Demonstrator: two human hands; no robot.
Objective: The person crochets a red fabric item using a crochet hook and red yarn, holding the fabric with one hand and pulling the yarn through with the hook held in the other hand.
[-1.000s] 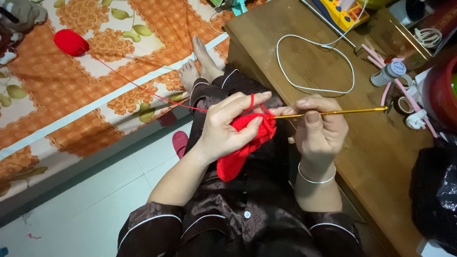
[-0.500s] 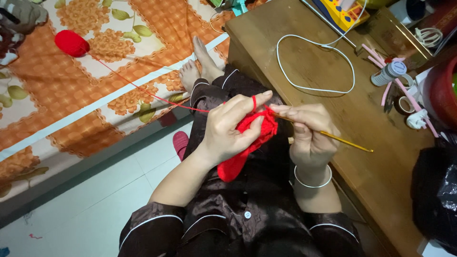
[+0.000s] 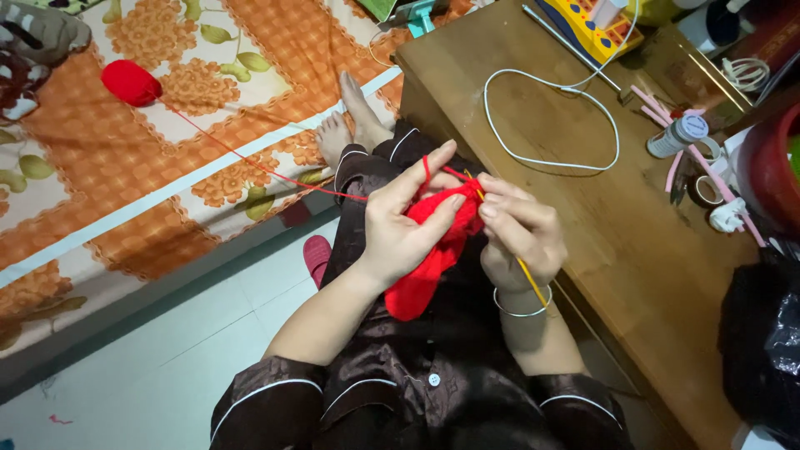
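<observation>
My left hand pinches a piece of red crochet work over my lap, with the red yarn strand looped over its raised forefinger. My right hand grips a thin yellow crochet hook, its tip buried in the top of the red work and its handle pointing down past my wrist. The strand runs left across the bedsheet to a red yarn ball. A silver bangle circles my right wrist.
A wooden table stands to the right with a white cable loop, a small bottle, tape rolls and pink cords. A black plastic bag hangs at far right. An orange floral bedsheet lies left, white floor tiles below.
The hook swung from pointing right over the table to pointing down along my right wrist, as my right hand turned in against the red work. My left hand held its place.
</observation>
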